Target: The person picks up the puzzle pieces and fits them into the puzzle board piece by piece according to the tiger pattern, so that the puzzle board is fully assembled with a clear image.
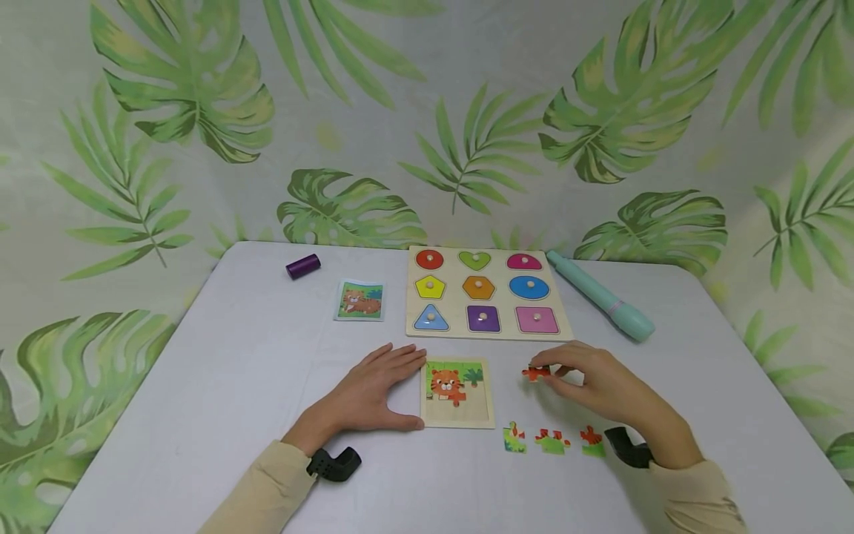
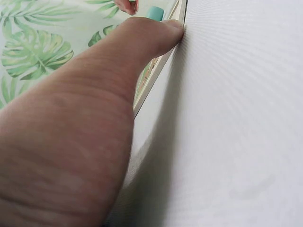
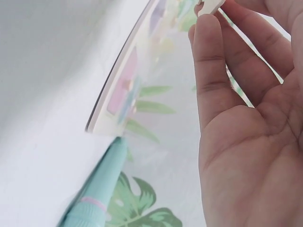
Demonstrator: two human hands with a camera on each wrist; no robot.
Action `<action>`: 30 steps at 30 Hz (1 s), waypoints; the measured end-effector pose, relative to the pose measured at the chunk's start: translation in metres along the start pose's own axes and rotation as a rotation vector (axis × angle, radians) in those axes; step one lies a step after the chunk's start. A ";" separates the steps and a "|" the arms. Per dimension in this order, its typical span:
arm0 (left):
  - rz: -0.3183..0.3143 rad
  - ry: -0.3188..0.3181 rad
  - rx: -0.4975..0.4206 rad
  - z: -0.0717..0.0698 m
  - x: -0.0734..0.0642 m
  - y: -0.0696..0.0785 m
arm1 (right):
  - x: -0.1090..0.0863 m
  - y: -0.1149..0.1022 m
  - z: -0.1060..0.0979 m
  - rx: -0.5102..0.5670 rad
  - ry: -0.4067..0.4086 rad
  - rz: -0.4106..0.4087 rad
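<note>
My right hand [image 1: 600, 382] pinches an orange jigsaw piece [image 1: 535, 372] between thumb and fingers, above the table to the right of a square wooden puzzle tray [image 1: 460, 424]. The pale underside of that jigsaw piece [image 3: 210, 6] shows at the fingertips in the right wrist view. My left hand [image 1: 373, 397] lies with fingers spread at the tray's left edge, thumb at its lower corner. A tiger's head and a bit of green fill the tray's upper and left parts; bare wood shows at lower right. Below my right hand lie three loose pieces, one a green-and-orange piece [image 1: 552, 441].
Behind the tray stands a shape board [image 1: 416, 326] with several knobbed shapes. A teal tube [image 1: 603, 297] lies to its right. On the left are a tiger picture card [image 1: 360, 301] and a purple cylinder [image 1: 303, 266]. A leaf-patterned cloth [image 1: 360, 133] hangs behind the white table.
</note>
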State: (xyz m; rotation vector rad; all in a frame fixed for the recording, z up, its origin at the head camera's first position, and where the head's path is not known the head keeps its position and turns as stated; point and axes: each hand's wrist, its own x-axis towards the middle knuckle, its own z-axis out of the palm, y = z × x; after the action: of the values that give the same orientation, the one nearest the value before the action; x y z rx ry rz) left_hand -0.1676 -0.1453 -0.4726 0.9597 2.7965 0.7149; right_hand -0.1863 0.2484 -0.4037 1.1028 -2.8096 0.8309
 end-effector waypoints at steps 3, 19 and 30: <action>0.000 0.000 0.002 0.000 0.000 0.000 | 0.004 -0.002 0.001 0.006 -0.012 0.003; 0.001 0.003 0.011 0.000 0.000 0.001 | 0.024 -0.012 0.011 0.017 -0.035 -0.058; 0.002 0.002 0.007 -0.001 0.000 0.001 | 0.034 -0.024 0.020 0.042 -0.105 -0.055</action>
State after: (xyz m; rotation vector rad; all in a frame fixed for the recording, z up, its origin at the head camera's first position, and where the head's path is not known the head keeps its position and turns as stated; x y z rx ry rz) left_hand -0.1670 -0.1448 -0.4711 0.9641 2.8025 0.7067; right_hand -0.1927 0.2028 -0.4024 1.2599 -2.8425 0.8550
